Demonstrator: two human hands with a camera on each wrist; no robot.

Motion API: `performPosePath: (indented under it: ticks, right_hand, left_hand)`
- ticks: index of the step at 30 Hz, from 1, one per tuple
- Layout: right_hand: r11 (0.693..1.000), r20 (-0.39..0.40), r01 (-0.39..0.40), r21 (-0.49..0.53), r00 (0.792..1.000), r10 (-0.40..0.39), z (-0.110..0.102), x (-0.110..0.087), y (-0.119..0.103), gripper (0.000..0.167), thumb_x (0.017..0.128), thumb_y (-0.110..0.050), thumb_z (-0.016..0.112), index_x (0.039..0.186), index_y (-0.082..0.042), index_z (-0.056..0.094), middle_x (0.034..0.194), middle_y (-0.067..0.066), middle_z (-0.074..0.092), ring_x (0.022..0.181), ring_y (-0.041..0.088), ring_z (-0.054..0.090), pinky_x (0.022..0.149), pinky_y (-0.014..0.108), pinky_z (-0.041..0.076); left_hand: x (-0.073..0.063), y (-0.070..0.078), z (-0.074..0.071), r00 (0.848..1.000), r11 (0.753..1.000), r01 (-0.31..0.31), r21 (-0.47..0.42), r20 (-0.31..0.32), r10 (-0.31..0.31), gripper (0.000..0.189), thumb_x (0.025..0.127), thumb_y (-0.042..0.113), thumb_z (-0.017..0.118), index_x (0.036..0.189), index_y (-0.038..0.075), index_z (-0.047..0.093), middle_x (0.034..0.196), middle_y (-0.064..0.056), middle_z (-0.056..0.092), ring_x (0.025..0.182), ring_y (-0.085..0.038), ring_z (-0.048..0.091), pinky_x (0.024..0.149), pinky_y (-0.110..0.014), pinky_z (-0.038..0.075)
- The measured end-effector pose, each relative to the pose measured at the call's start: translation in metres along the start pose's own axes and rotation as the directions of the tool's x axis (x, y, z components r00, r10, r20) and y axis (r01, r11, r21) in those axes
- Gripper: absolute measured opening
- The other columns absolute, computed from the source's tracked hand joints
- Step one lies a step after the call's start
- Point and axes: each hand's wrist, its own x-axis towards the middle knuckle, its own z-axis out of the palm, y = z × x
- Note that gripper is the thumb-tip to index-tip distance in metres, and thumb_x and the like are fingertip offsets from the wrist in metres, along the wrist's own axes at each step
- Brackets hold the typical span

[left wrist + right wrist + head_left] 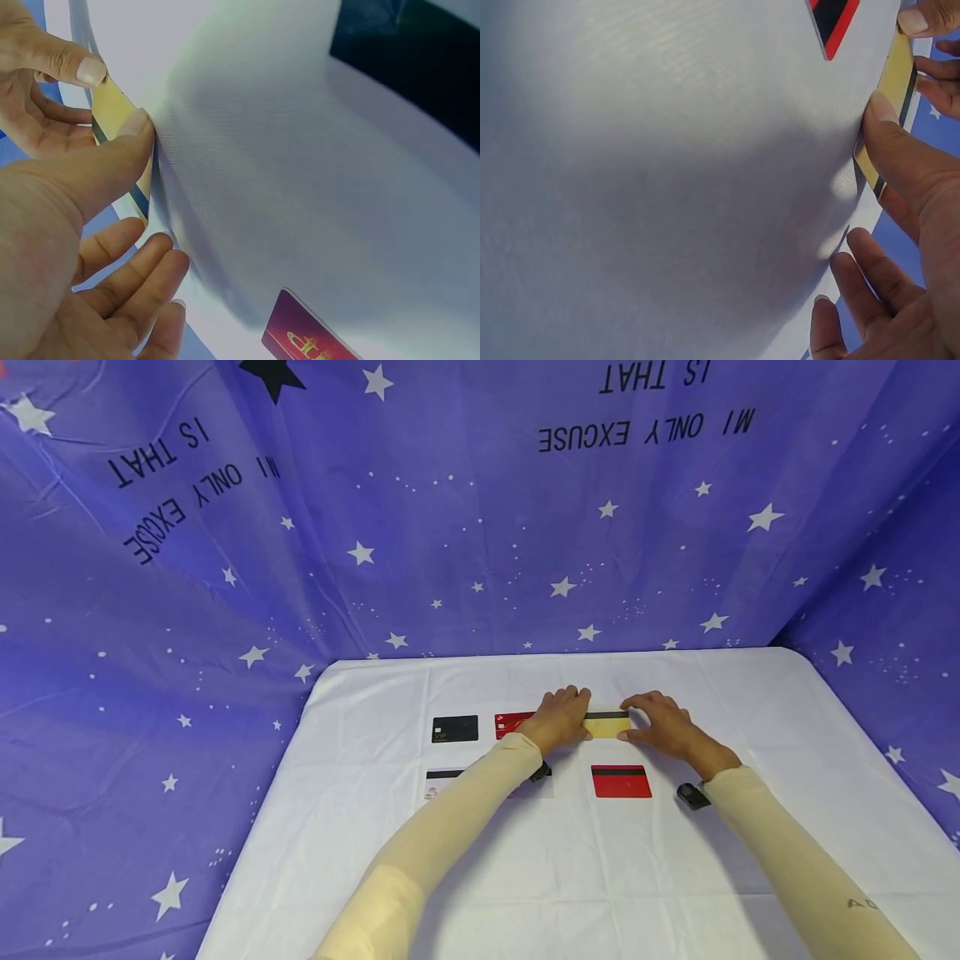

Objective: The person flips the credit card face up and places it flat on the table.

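Observation:
A yellow card with a dark stripe is held by both hands over the white cloth. My left hand pinches its left end, the thumb on the near face, as the left wrist view shows on the card. The opposite end is pinched by my right hand, with its thumb on the card in the right wrist view. Beside the left hand lies a red card, partly covered by that hand. Nearer to me is another red card with a black stripe.
Left of the hands lies a black card marked VIP. Below it, a pale card with a black stripe is partly hidden by the left sleeve. A black wrist device shows at the right wrist. A purple starred curtain hangs behind the table.

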Motion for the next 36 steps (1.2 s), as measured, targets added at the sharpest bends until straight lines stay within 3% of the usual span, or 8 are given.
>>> performPosePath:
  ticks: [9, 18, 24, 36]
  right_hand:
    - [1.0, -0.015, 0.001, -0.002, 1.0, -0.001, 0.001, -0.001, 0.001, 0.054, 0.094, -0.027, 0.082, 0.139, -0.011, 0.056, 0.146, 0.032, 0.048, 0.138, 0.054, 0.041, 0.109, 0.077, 0.028]
    - [0.999, -0.051, 0.032, -0.022, 0.998, -0.033, 0.003, -0.003, 0.001, 0.053, 0.093, -0.025, 0.082, 0.137, -0.011, 0.054, 0.144, 0.029, 0.051, 0.137, 0.05, 0.044, 0.111, 0.075, 0.029]
    - [0.998, -0.076, 0.058, -0.034, 0.995, -0.061, 0.006, -0.003, 0.003, 0.053, 0.093, -0.024, 0.083, 0.135, -0.012, 0.053, 0.141, 0.028, 0.052, 0.135, 0.049, 0.046, 0.109, 0.073, 0.032]
    - [0.995, -0.121, 0.073, -0.069, 0.989, -0.081, 0.008, -0.005, 0.007, 0.053, 0.092, -0.024, 0.084, 0.133, -0.012, 0.053, 0.14, 0.026, 0.053, 0.133, 0.045, 0.048, 0.105, 0.069, 0.036]
  left_hand:
    - [0.003, -0.002, 0.0, 1.0, 1.0, -0.026, -0.008, -0.012, 0.026, 0.05, 0.094, 0.041, 0.08, 0.128, 0.015, 0.053, 0.114, 0.0, 0.058, 0.104, -0.016, 0.055, 0.096, -0.035, 0.045]
    - [0.01, 0.001, -0.003, 0.996, 0.997, -0.074, -0.037, -0.052, 0.072, 0.022, 0.107, 0.032, 0.062, 0.124, 0.018, 0.062, 0.115, 0.0, 0.061, 0.105, -0.015, 0.056, 0.095, -0.036, 0.045]
    - [0.016, 0.003, -0.004, 0.996, 0.998, -0.056, -0.028, -0.064, 0.054, 0.017, 0.11, 0.027, 0.057, 0.12, 0.022, 0.069, 0.115, 0.001, 0.064, 0.107, -0.015, 0.058, 0.097, -0.036, 0.046]
    - [0.027, 0.009, 0.001, 0.994, 0.998, -0.024, -0.053, -0.107, 0.018, 0.019, 0.111, 0.032, 0.054, 0.114, 0.024, 0.071, 0.108, 0.006, 0.065, 0.102, -0.011, 0.059, 0.098, -0.039, 0.044]
